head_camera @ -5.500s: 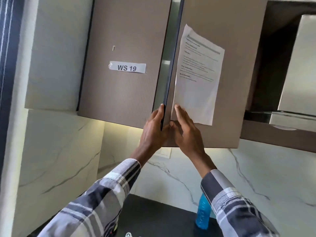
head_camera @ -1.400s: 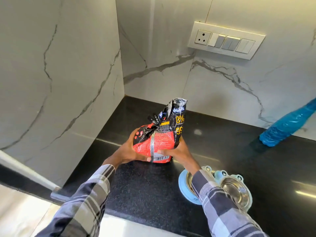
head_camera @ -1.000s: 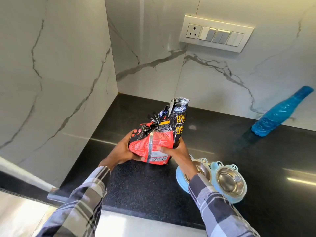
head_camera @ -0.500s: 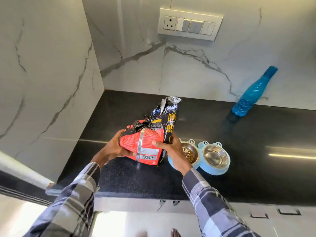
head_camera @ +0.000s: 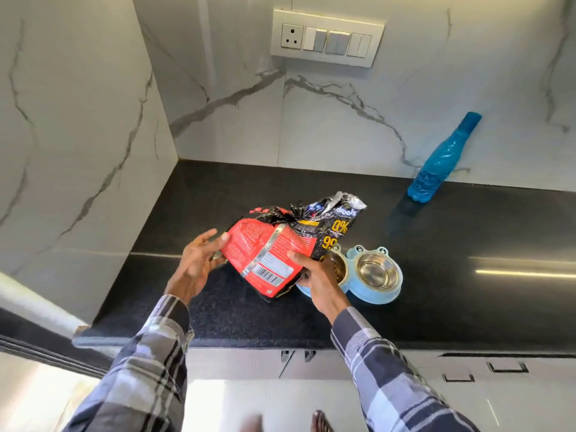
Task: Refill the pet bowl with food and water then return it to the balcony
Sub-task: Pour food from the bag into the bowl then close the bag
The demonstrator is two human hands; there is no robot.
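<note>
Head cam: food bag (head_camera: 274, 254) btwn hands, tilted over pet bowl (head_camera: 367, 275).

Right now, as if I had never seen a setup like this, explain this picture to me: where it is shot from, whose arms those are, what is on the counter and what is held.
There is no machine here. A person wears a wide-angle camera on the head, so the one view looks forward and down at their own arms in plaid sleeves. The right hand grips the lower part of a red and black pet food bag, which is tilted, with its crumpled top up and to the right. The left hand is open, its fingertips at the bag's left edge. On the black counter stands a light blue double pet bowl: the steel cup nearer the bag has kibble in it, the other looks empty. A blue bottle stands at the marble back wall, under a switch panel.
</note>
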